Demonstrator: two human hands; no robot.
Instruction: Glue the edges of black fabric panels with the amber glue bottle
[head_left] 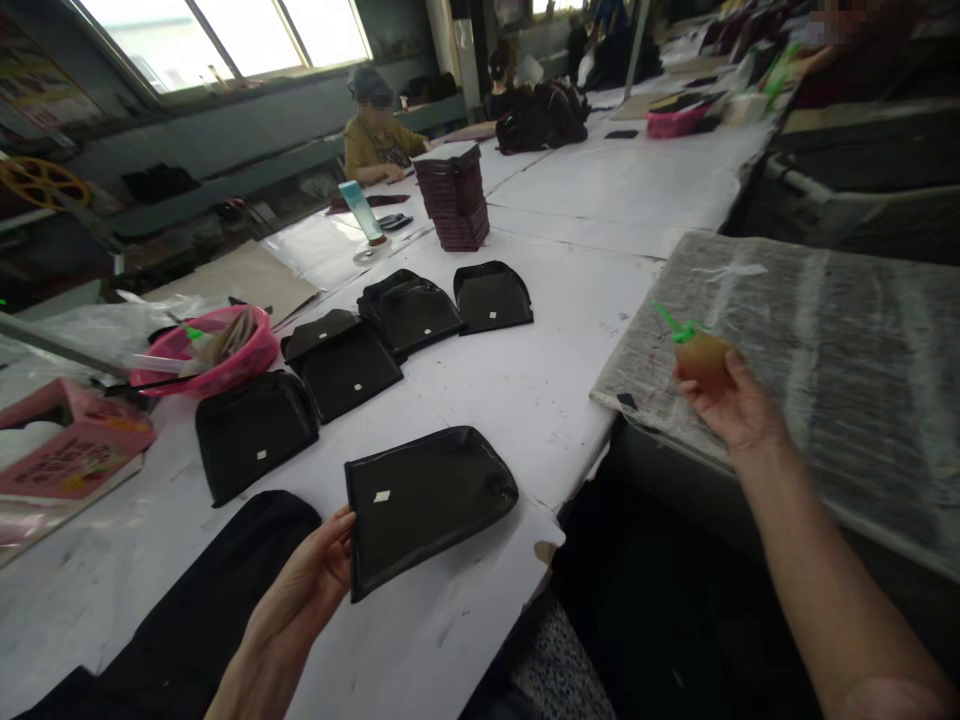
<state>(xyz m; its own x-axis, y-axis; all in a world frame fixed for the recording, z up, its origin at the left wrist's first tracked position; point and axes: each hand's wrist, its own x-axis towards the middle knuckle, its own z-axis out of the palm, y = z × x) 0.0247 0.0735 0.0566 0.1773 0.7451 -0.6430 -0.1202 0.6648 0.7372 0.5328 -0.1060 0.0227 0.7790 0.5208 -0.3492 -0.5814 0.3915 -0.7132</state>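
White table [570, 390] (faintly smudged) beneath black panels [341, 372], maroon stack [454, 200].

left hand [316, 572] partly hidden behind black panel [439, 505], pink box [86, 450] cut off by left edge, wall poster [37, 75] blurred

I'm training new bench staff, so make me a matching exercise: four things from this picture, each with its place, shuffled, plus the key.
Things
1. Amber squeeze bottle with a green nozzle
2. Flat black piece with a rounded end and small white patch
3. Tall stack of maroon pieces
4. Round pink plastic basket

Places
A. Beside the pink printed box
B. In the left hand's grip, by its edge
C. On the white table, beyond the row of black pieces
D. In the right hand

Pairs: 1-D, 2-B, 3-C, 4-A
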